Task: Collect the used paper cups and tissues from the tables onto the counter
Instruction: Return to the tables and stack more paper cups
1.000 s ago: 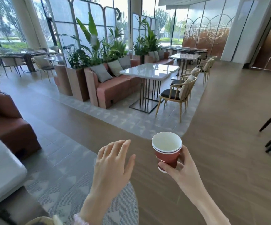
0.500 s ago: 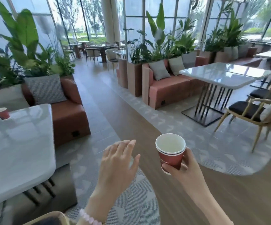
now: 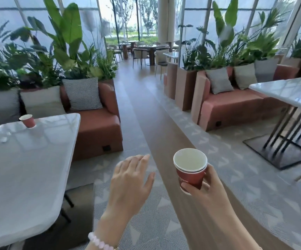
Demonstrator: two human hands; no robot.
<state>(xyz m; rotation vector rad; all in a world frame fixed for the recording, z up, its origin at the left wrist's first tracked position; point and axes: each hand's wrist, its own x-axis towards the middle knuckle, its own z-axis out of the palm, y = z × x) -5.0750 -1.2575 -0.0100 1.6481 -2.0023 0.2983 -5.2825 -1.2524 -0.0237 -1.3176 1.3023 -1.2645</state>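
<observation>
Right hand point(image 3: 206, 188) grips stacked cups point(image 3: 190, 171), left hand point(image 3: 130, 183) spread empty; another cup point(image 3: 27, 120) on left table point(image 3: 20, 168).

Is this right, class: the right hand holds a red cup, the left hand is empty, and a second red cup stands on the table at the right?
Not quite. The second cup stands on the left table, as the head view shows. The right hand does hold a red cup, and the left hand is empty.

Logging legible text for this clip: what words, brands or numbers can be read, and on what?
"...ilton": white lettering on the red paper cup held in the right hand; its start is hidden by the cup's curve.
Red cup on the white table: no print readable, blurred.
Nothing else carries text.
</observation>
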